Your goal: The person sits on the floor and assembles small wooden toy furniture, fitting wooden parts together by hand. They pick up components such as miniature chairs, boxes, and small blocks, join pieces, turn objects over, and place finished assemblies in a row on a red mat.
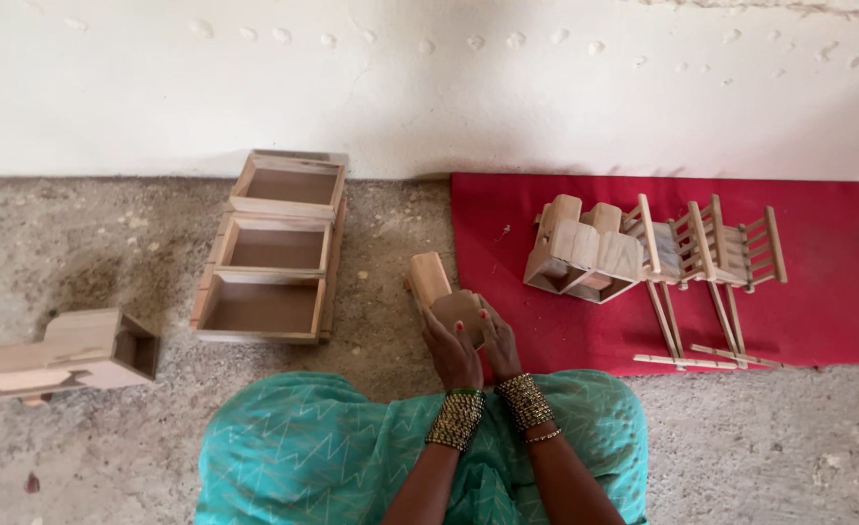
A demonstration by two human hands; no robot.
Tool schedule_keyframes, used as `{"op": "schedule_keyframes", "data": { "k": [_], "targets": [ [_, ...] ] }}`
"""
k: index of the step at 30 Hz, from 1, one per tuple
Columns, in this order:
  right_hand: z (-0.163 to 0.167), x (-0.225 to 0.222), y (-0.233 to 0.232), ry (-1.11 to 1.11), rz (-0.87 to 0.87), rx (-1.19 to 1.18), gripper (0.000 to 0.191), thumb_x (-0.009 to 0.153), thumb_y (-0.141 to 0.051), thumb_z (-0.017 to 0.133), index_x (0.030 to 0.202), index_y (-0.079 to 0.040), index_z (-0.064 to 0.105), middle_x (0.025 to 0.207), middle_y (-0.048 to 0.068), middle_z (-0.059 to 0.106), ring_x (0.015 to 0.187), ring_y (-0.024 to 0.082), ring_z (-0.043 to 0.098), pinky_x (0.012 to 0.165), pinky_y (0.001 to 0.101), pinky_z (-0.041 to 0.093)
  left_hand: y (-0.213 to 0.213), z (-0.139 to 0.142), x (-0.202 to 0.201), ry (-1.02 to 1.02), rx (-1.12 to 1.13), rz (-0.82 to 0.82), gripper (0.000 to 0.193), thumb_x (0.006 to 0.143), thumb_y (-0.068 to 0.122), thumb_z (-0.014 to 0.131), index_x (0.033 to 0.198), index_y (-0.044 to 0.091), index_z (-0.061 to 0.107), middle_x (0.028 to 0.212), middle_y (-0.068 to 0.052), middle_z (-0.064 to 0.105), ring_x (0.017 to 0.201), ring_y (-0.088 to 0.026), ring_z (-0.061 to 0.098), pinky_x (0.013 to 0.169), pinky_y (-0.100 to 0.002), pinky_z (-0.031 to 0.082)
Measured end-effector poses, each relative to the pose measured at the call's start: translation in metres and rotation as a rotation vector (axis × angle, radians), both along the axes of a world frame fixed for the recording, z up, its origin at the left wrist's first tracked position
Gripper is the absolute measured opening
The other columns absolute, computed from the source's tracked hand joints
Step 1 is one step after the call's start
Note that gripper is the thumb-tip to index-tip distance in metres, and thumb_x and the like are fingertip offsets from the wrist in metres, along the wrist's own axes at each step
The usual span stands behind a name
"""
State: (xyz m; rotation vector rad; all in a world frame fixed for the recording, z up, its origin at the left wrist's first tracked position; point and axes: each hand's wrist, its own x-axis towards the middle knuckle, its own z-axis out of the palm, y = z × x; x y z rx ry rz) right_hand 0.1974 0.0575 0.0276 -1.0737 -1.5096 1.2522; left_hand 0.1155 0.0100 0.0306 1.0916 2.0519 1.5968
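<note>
Both hands close around a small wooden piece [446,297] held just above the lap, over the concrete floor [89,233] near the left edge of the red mat [838,321]. The left hand [451,352] grips its near end from the left, fingers curled onto the flat face; the right hand [498,342] presses against it from the right. To the left, three open wooden boxes [272,248] lie in a row running toward the wall. Another wooden block piece [65,352] rests near the floor's left side. On the mat, a cluster of wooden blocks [585,251] touches slatted wooden frames [716,248].
</note>
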Motion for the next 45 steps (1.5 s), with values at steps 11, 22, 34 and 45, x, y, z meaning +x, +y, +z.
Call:
{"op": "schedule_keyframes", "data": {
  "k": [11,22,34,45],
  "targets": [
    [-0.001,-0.014,-0.003,-0.211,-0.121,0.084,0.055,0.106,-0.032,0.048,0.150,0.001,0.048,0.142,0.025,0.061,0.131,0.033,0.061,0.104,0.0389,0.049,0.009,-0.023,-0.006,-0.442,0.057,0.130,0.058,0.108,0.043,0.037,0.149,0.004,0.048,0.145,-0.021,0.056,0.127,-0.034,0.062,0.102,-0.043,0.054],
    [-0.009,-0.019,-0.004,-0.288,-0.171,0.117,0.056,0.104,-0.034,0.052,0.149,-0.001,0.050,0.136,0.026,0.065,0.124,0.034,0.065,0.100,0.0402,0.052,-0.006,-0.024,-0.017,-0.491,0.367,0.125,0.043,0.107,0.017,0.044,0.144,0.003,0.061,0.146,-0.016,0.064,0.132,-0.028,0.064,0.103,-0.038,0.057],
    [-0.008,-0.017,-0.005,-0.275,-0.167,0.157,0.056,0.105,-0.036,0.053,0.148,-0.001,0.051,0.138,0.027,0.064,0.128,0.035,0.064,0.103,0.0416,0.051,-0.008,-0.014,-0.015,-0.490,0.203,0.193,0.040,0.104,0.019,0.053,0.141,0.006,0.062,0.138,-0.015,0.068,0.119,-0.025,0.070,0.095,-0.037,0.058],
    [-0.008,-0.019,-0.008,-0.286,-0.190,0.153,0.055,0.105,-0.036,0.053,0.148,-0.001,0.052,0.140,0.026,0.062,0.129,0.035,0.062,0.104,0.0416,0.050,-0.001,-0.028,-0.038,-0.762,-0.148,0.262,0.033,0.102,0.011,0.054,0.131,0.014,0.069,0.122,-0.007,0.074,0.096,-0.021,0.077,0.079,-0.034,0.065]
  ]
}}
